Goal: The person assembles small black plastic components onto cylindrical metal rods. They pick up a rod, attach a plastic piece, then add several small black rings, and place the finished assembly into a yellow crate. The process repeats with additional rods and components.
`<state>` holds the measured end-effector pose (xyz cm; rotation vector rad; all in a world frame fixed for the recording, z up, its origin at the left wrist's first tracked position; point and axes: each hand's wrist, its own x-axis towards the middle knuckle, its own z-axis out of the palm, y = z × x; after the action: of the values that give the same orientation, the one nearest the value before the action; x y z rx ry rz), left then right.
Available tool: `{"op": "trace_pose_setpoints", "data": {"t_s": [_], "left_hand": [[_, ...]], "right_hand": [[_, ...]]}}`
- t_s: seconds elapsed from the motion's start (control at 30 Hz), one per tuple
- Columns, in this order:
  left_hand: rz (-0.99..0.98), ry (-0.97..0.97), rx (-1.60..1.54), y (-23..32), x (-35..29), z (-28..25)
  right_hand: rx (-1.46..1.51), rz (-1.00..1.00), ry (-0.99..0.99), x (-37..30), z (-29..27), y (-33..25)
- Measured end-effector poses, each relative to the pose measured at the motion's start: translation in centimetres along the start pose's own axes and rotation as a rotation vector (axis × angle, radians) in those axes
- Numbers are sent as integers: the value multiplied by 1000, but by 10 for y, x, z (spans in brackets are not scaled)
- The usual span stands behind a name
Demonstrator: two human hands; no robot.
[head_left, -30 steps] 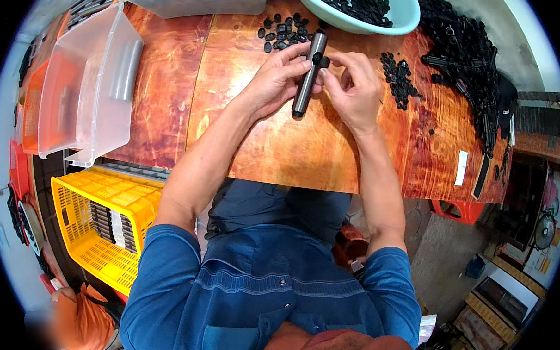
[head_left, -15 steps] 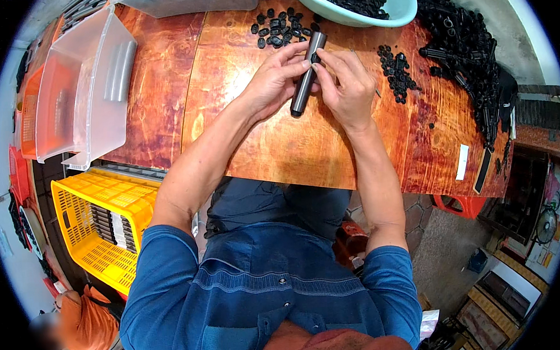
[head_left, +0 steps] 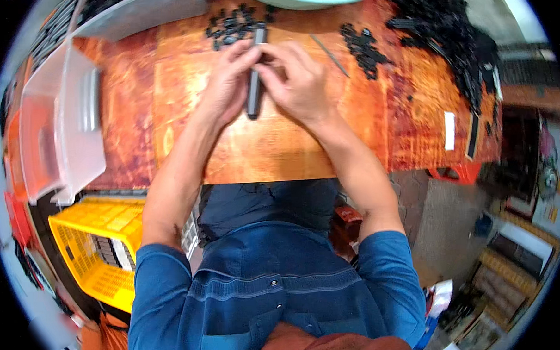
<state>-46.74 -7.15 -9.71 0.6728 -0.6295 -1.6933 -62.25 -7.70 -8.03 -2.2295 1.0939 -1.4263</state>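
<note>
"What lay under the work?"
"A glossy reddish-brown wooden table point(head_left: 292, 158), with its near edge in front of a person in a blue shirt point(head_left: 240, 256)."

"And the thing in hand?"
"A straight, dark grey cylindrical tube point(head_left: 254, 95), above the table and between the hands."

"Which way did it run?"
"Its long axis ran away from the person. The bare end was nearest; the far end leaned slightly to the right."

"Which hand was nearer?"
"Neither, clearly. The left hand point(head_left: 224, 79) was closed round the tube from its left side. The right hand point(head_left: 295, 79) came in from the right, thumb and fingers bent together at the tube's far half."

"Was anything small pinched there?"
"I couldn't tell; blur and the fingers hid it."

"And farther off?"
"A thin grey rod point(head_left: 329, 55) lay slantwise just right of the right hand, with a cluster of small black pieces point(head_left: 363, 51) beyond it. Loose black parts point(head_left: 225, 27) were scattered near the tube's far end, and past them stood a round, pale turquoise basin point(head_left: 312, 0)."
</note>
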Motion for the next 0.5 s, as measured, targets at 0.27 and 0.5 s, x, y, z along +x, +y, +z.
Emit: {"op": "trace_pose_setpoints", "data": {"t_s": [0.27, 0.5], "left_hand": [[-63, -21, -104, 1, -1, -5], [-68, -60, -32, 6, -3, 4]], "right_hand": [[201, 47, 50, 1, -5, -5], [184, 63, 98, 2, -7, 4]]}}
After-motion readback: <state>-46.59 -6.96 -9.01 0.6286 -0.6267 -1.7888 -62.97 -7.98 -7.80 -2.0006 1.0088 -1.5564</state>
